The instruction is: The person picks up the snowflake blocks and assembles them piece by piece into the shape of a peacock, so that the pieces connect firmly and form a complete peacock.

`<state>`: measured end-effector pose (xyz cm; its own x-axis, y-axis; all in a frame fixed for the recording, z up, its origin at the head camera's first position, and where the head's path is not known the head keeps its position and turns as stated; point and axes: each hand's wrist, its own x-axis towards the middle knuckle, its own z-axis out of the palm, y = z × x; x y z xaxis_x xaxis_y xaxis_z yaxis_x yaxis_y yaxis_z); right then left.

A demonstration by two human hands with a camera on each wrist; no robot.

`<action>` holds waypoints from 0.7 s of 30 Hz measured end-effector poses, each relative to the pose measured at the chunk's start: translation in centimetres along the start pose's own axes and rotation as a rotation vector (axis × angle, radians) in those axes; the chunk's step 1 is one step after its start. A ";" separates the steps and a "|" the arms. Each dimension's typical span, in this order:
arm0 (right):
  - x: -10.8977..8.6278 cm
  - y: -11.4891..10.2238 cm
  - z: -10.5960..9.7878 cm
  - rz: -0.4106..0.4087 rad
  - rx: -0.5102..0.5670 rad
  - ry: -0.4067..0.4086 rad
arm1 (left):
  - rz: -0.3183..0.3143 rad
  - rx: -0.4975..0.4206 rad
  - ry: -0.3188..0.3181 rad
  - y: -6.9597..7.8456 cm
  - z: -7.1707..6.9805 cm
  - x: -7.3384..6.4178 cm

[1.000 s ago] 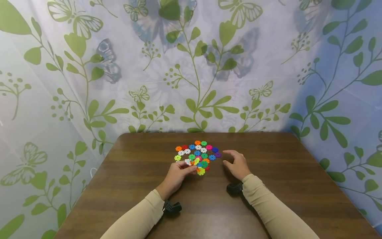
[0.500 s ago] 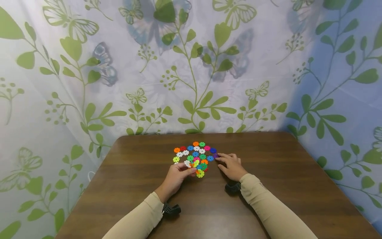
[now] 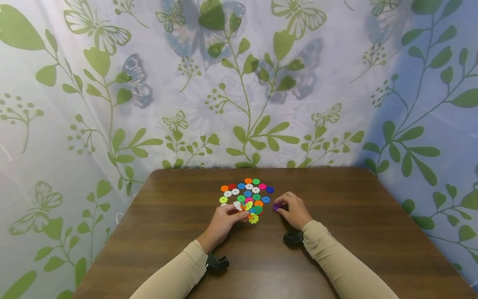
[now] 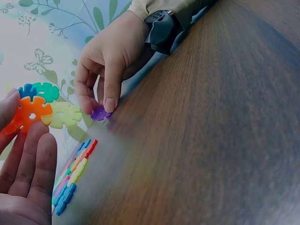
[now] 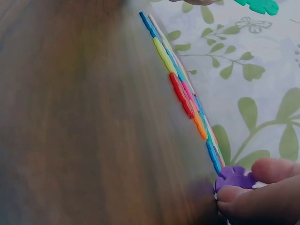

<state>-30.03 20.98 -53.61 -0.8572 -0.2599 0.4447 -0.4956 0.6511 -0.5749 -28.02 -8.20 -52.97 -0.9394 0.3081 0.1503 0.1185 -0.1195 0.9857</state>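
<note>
My left hand [image 3: 219, 225] pinches a small cluster of joined flower-shaped plastic discs. In the left wrist view the cluster shows an orange disc [image 4: 41, 108], a pale yellow disc [image 4: 64, 115], a green disc [image 4: 47, 93] and a blue one [image 4: 28, 91]. Between thumb and fingers, my right hand [image 3: 297, 211] grips a purple flower disc [image 5: 234, 177], just right of the loose discs. That purple piece is tilted up and partly covered by the fingertips. Behind the left hand, several loose discs lie flat, among them a dark blue disc [image 3: 269, 189] and a red disc [image 5: 180, 95].
The discs are spread on a brown wooden table [image 3: 336, 249]. Behind its far edge hangs a curtain [image 3: 239, 83] printed with leaves and butterflies. Each wrist wears a black device, such as the left wrist's device [image 3: 218, 263].
My right hand has reached left to the purple disc at the spread's right edge, picked it up and drawn it back nearer me. The left hand keeps its cluster in nearly the same place.
</note>
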 end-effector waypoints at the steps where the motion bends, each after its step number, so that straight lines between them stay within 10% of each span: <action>1: 0.0 0.0 0.1 -0.007 0.010 0.005 | -0.001 0.003 0.001 0.0 0.0 0.0; 21: 0.5 -5.4 0.1 0.073 0.732 0.038 | 0.017 -0.048 -0.027 -0.1 -0.1 0.1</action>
<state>-27.79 17.30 -50.33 -0.8929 -0.2004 0.4032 -0.4151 0.0194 -0.9096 -28.18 -8.20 -53.03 -0.9282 0.3310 0.1701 0.1187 -0.1698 0.9783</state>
